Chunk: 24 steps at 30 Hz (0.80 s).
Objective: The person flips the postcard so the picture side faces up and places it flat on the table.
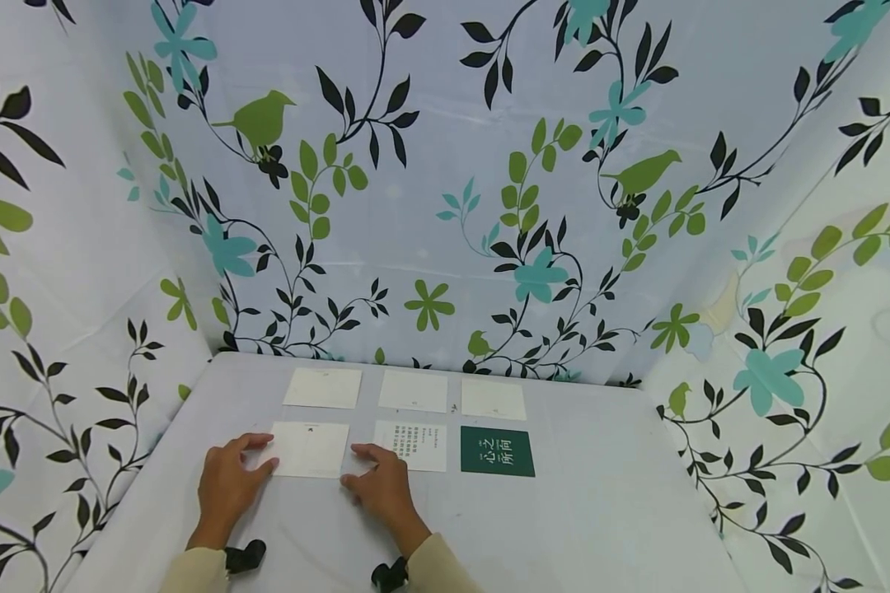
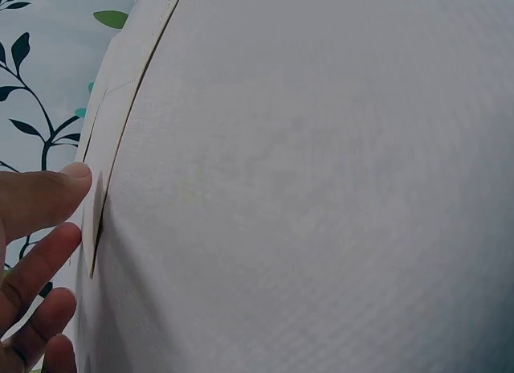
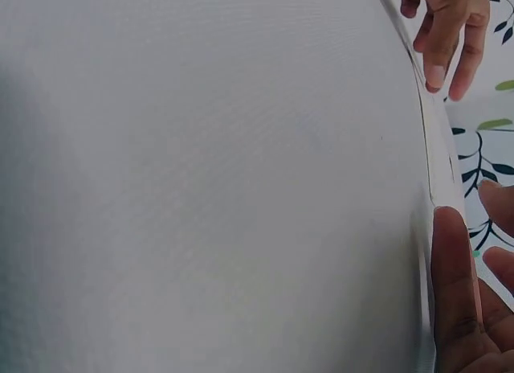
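A blank cream card (image 1: 310, 451) lies flat on the white table between the two hands. At its left edge is my left hand (image 1: 226, 486), thumb and fingers spread apart. My right hand (image 1: 386, 490) stands at the card's right edge, partly covering a white card with printed text (image 1: 428, 449). In the left wrist view, the thumb (image 2: 76, 172) is close to a card's edge (image 2: 96, 228); contact cannot be made out. A fingertip (image 3: 450, 216) reaches the end of a card (image 3: 438, 168) in the right wrist view.
Three pale cards (image 1: 323, 388) form a row farther back on the table (image 1: 601, 494). A dark green card with white characters (image 1: 497, 451) lies right of the text card. Leaf-patterned cloth (image 1: 430, 206) surrounds the table's back and sides.
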Each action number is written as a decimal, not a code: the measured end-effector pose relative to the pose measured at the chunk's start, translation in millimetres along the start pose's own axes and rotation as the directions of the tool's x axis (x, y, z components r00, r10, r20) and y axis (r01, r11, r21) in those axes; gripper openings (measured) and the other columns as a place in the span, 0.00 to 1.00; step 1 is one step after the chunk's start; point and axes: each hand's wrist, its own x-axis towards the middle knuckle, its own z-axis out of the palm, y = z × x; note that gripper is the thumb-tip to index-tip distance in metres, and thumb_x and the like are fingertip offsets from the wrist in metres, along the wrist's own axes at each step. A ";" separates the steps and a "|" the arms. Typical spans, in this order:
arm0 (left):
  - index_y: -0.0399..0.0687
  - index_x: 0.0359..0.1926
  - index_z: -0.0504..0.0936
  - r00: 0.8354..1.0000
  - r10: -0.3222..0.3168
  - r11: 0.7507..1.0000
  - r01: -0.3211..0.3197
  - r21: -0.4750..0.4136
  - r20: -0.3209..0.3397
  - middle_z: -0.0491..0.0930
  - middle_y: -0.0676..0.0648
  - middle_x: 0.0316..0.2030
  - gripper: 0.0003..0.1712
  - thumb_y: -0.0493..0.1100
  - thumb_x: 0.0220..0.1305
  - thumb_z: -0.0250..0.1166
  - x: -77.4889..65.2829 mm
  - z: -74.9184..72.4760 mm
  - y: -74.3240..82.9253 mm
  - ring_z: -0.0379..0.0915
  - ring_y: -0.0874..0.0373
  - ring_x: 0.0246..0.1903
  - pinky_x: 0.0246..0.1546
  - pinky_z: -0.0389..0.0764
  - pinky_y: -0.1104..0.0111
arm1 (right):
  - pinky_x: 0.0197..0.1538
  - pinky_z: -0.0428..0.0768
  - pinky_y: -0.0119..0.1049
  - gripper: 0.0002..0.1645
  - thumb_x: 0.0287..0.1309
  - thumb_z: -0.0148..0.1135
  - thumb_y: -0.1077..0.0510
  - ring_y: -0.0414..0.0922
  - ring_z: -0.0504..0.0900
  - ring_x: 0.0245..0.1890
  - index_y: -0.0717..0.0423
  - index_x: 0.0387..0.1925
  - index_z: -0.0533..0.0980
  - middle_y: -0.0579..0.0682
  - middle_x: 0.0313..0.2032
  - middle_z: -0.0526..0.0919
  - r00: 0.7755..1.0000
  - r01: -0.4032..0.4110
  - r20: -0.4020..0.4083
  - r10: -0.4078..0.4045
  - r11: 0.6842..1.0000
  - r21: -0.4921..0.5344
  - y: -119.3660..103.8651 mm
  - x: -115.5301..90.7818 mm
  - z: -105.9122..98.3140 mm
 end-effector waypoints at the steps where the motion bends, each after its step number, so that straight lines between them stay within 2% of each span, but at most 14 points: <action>1: 0.43 0.55 0.88 1.000 -0.006 1.000 0.006 0.002 0.004 0.88 0.37 0.53 0.25 0.36 0.55 0.80 0.0 0.2 -0.3 0.71 0.46 0.44 0.39 0.67 0.60 | 0.26 0.78 0.33 0.31 0.52 0.81 0.63 0.40 0.83 0.17 0.45 0.59 0.85 0.45 0.55 0.90 1.000 -0.001 0.006 0.001 1.000 -0.001 -0.3 0.1 1.2; 4: 0.43 0.55 0.88 1.000 -0.023 1.000 0.023 -0.001 0.012 0.87 0.36 0.53 0.26 0.36 0.54 0.80 -0.8 0.7 -1.2 0.70 0.46 0.44 0.39 0.67 0.59 | 0.26 0.78 0.33 0.32 0.51 0.82 0.64 0.41 0.83 0.16 0.45 0.59 0.85 0.45 0.53 0.90 1.000 -0.004 0.024 0.005 1.000 -0.002 -1.9 0.1 4.3; 12: 0.44 0.55 0.88 1.000 -0.003 1.000 0.003 0.007 0.019 0.88 0.38 0.52 0.26 0.35 0.53 0.81 -0.2 3.8 -3.3 0.70 0.47 0.43 0.39 0.67 0.60 | 0.27 0.77 0.32 0.32 0.52 0.81 0.64 0.41 0.83 0.15 0.46 0.60 0.85 0.43 0.38 0.89 0.998 0.010 0.063 -0.009 1.000 -0.014 -5.3 -2.3 7.9; 15: 0.44 0.55 0.88 1.000 -0.002 1.000 0.001 0.012 0.021 0.88 0.37 0.53 0.26 0.34 0.52 0.81 0.1 5.1 -3.1 0.71 0.46 0.44 0.40 0.68 0.59 | 0.27 0.77 0.32 0.31 0.52 0.80 0.65 0.41 0.83 0.14 0.47 0.59 0.85 0.44 0.40 0.89 0.998 0.017 0.061 -0.017 1.000 -0.007 -6.5 -3.6 8.7; 18: 0.43 0.55 0.88 1.000 -0.001 1.000 0.001 0.012 0.023 0.88 0.36 0.53 0.27 0.34 0.52 0.81 0.7 5.5 -2.6 0.72 0.45 0.44 0.41 0.69 0.58 | 0.27 0.79 0.32 0.30 0.52 0.80 0.64 0.39 0.83 0.17 0.48 0.58 0.85 0.46 0.47 0.90 0.998 0.034 0.048 -0.034 0.999 -0.003 -6.9 -3.8 9.4; 21: 0.43 0.55 0.88 1.000 -0.005 1.000 0.005 0.014 0.021 0.88 0.36 0.54 0.27 0.34 0.52 0.81 0.8 5.3 -1.9 0.72 0.45 0.45 0.41 0.69 0.58 | 0.29 0.81 0.31 0.28 0.53 0.81 0.64 0.36 0.84 0.23 0.47 0.56 0.86 0.46 0.52 0.90 0.998 0.056 0.024 -0.056 0.998 -0.004 -6.6 -2.8 9.6; 24: 0.44 0.55 0.89 1.000 -0.006 1.000 0.006 0.015 0.016 0.88 0.37 0.54 0.27 0.34 0.52 0.81 0.9 5.4 -1.5 0.72 0.46 0.45 0.41 0.69 0.58 | 0.34 0.82 0.29 0.26 0.53 0.82 0.62 0.32 0.85 0.32 0.45 0.54 0.87 0.44 0.50 0.90 0.998 0.063 -0.005 -0.063 0.998 -0.003 -5.7 -1.1 9.5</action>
